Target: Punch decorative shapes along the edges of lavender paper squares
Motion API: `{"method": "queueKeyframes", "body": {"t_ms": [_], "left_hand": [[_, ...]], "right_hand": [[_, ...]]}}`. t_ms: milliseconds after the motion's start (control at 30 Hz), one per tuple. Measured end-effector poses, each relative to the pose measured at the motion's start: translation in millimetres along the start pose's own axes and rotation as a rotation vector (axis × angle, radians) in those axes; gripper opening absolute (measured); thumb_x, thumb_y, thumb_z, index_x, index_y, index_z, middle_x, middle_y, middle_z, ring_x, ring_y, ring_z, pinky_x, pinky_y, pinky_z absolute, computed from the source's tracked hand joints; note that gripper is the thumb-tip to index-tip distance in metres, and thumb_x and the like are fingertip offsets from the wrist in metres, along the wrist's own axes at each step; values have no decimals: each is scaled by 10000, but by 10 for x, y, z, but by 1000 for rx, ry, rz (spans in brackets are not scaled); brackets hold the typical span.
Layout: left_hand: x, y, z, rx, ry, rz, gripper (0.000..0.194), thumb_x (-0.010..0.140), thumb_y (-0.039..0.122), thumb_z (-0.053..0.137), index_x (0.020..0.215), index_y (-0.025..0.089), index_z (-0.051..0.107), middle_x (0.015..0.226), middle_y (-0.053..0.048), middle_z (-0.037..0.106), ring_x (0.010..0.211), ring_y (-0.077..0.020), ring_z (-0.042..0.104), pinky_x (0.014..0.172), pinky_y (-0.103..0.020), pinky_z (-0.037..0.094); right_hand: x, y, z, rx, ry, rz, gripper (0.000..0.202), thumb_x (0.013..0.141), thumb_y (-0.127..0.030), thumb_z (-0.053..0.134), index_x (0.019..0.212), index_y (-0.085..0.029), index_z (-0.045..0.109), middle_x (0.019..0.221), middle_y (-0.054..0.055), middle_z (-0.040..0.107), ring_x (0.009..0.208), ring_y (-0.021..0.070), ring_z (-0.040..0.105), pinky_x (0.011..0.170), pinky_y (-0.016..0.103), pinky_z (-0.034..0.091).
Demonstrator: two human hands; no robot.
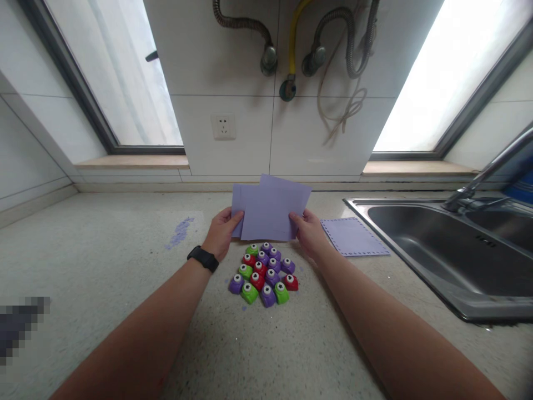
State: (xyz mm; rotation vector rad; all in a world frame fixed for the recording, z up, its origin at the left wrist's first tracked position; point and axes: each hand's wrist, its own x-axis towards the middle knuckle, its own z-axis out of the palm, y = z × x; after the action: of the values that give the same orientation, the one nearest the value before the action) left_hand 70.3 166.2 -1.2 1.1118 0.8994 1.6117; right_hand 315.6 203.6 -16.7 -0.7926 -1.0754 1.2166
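Our left hand [220, 233] and right hand [310, 233] pinching purple paper [268, 214] | rear fingers hidden | sheet count unclear | sink [428, 250] cropped right

Pale speckled stone counter [241, 355] offers open room at near centre and left. Small red, green and purple plastic punches [259, 269] crowd the middle; flat lilac paper sheets [270, 214] block beyond; a rectangular steel sink [437, 244] bounds the right.
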Motion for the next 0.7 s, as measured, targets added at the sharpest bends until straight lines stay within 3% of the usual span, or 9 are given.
{"method": "queueKeyframes", "body": {"t_ms": [333,433,533,700], "left_hand": [[-15,-32,-17,78,-109,40,528,824,442,824,1264,195,666,1260,-107,770,1158,-285,713,1064,-446,521],[-59,-40,-11,123,-147,54,626,816,396,851,1362,216,604,1372,-110,716,1250,-285,670,1110,-443,492],[-79,-61,-17,170,-166,61,746,759,305,910,1410,218,555,1386,-115,700,1254,-281,663,1128,-449,475],[-60,-94,-41,205,-171,55,675,784,306,885,1371,210,565,1332,-120,715,1199,-283,683,1098,-475,495]], "right_hand": [[19,27,-37,-36,2,-54,382,780,-410,813,1113,-239,738,1168,44,804,1086,258,728,1035,422,539],[-9,13,-30,-62,-20,-44,372,791,-410,806,1113,-238,735,1159,52,803,1071,268,727,1008,432,548],[-52,-27,-3,-82,-54,-40,369,783,-391,813,1109,-241,729,1142,55,801,1046,272,725,979,431,556],[-100,-92,53,-97,-132,-73,437,772,-341,820,1177,-266,673,1206,45,768,1123,267,694,1042,424,529]]}}
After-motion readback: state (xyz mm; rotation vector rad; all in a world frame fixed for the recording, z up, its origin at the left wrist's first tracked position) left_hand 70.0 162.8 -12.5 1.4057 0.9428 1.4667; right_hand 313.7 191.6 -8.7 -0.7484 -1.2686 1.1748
